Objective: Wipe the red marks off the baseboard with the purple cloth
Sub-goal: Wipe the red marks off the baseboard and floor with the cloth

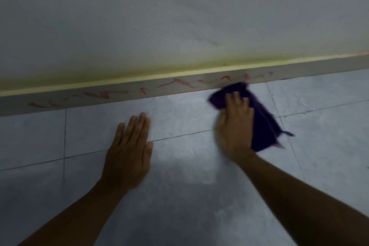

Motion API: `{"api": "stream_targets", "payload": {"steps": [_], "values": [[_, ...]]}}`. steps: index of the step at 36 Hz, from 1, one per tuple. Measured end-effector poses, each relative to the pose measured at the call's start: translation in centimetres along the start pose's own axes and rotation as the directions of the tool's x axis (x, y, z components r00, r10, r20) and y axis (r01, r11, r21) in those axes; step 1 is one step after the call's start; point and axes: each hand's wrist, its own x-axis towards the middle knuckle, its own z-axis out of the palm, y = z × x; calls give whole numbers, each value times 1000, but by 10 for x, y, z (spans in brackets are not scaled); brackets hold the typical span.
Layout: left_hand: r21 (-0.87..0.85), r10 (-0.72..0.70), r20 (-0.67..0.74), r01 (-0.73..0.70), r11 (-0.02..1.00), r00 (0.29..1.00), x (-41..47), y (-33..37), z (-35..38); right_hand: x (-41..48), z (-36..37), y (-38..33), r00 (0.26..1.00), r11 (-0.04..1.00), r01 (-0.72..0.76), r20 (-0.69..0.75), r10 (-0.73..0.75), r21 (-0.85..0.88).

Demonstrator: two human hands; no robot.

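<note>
A grey baseboard (pixel 139 95) runs across the view, rising to the right, where the floor meets the wall. Red marks (pixel 175 84) are scrawled along most of its face, from the far left to right of centre. My right hand (pixel 234 124) grips the purple cloth (pixel 261 118) and presses its top edge against the foot of the baseboard; the hand and cloth are blurred. The cloth's lower part trails over the floor to the right of the hand. My left hand (pixel 129 152) lies flat on the floor tiles, fingers together, holding nothing.
The floor is pale blue-grey tile (pixel 189 166) with thin grout lines. Above the baseboard is a whitish wall (pixel 179 16) with a yellow-green stain (pixel 179 68) along its bottom edge.
</note>
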Motion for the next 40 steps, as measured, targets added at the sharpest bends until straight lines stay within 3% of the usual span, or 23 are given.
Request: {"api": "stream_targets", "payload": {"steps": [2,5,7,9,11,14,17,20,22,25,27,29,31,33,35,37,40], "values": [[-8,-9,16,9,1000,1000,1,2,-2,-23,14,-30,970,970,232,64,-236,65],[-54,0,36,2,999,999,8,11,-4,-51,22,-29,823,833,531,138,-551,157],[-90,20,36,-17,996,999,15,21,-4,-56,16,4,750,758,622,130,-649,197],[-107,42,45,-37,994,998,23,29,-2,-55,6,48,761,758,621,77,-644,199],[-95,57,60,-51,994,997,29,36,1,-45,-6,92,855,844,506,28,-518,180],[-45,43,46,-41,998,998,32,42,8,-7,-23,143,992,985,122,20,-125,121],[-19,38,29,-37,999,999,34,42,14,48,-27,158,974,973,-228,-3,228,26],[0,40,32,-40,999,999,35,41,17,78,-19,120,921,921,-387,-36,389,51],[10,36,38,-36,999,999,35,42,16,67,-7,79,947,949,-313,-62,315,40],[17,32,57,-33,999,998,36,41,16,18,11,28,999,994,38,-31,-35,103],[10,30,70,-30,999,997,36,41,15,-7,16,17,964,949,255,26,-264,185],[6,29,74,-30,1000,997,36,39,15,-8,14,28,940,919,328,16,-340,219],[6,32,64,-33,999,997,37,39,14,3,9,48,971,940,237,-35,-236,246],[6,40,53,-40,999,998,36,37,15,21,0,72,994,963,46,-106,-19,265],[2,39,44,-39,999,998,36,37,16,46,-10,94,959,928,-154,-175,223,338],[2,41,37,-41,999,998,35,36,17,69,-18,107,855,819,-317,-230,465,478],[3,43,30,-43,999,999,36,37,18,92,-25,97,641,618,-373,-290,711,692]]}}
